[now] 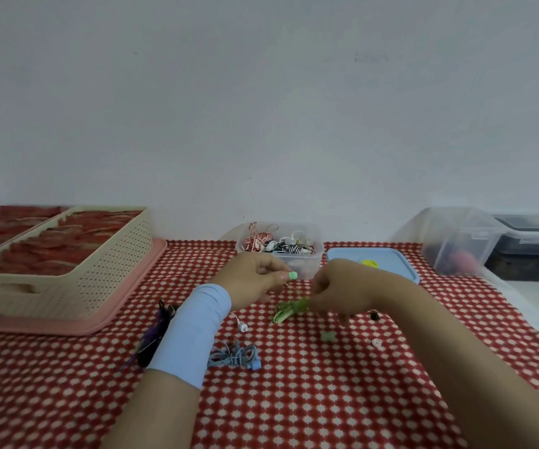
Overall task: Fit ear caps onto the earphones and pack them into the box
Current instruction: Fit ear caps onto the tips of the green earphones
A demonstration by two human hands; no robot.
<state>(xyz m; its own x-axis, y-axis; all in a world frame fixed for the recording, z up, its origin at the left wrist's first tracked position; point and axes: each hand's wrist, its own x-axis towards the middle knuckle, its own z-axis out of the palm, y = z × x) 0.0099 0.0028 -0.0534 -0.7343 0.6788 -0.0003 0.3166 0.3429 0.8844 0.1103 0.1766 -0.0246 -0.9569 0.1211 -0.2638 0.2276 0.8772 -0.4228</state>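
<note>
Two bare hands work over a table covered with a red cloth (294, 400) patterned in small white shapes. The left hand (255, 277), with a pale blue band (193, 332) round its wrist, pinches a mint-green earbud (293, 275) between thumb and fingertips, just above the cloth near the middle of the table. A thin wire runs from the earbud down to a green cable (290, 309), a loosely bunched, grass-coloured bundle. The right hand (342, 286) has its fingers curled and grips that bundle at its right end.

On the cloth just below the right hand lies a small pale green ear cap (327, 336), with a whitish ear cap (376, 343) near it to the right. Just behind the hands stands a clear plastic box (313, 254) holding coiled earphones in red-and-white and black-and-white. A blue lid (391, 257) lies flat beside it on the right.

Near the left forearm lie a blue-grey coiled earphone set (235, 356), a white earbud (242, 325) and a dark purple set (154, 338). At far left a cream basket (99, 280) sits on a pink tray (67, 327).
</note>
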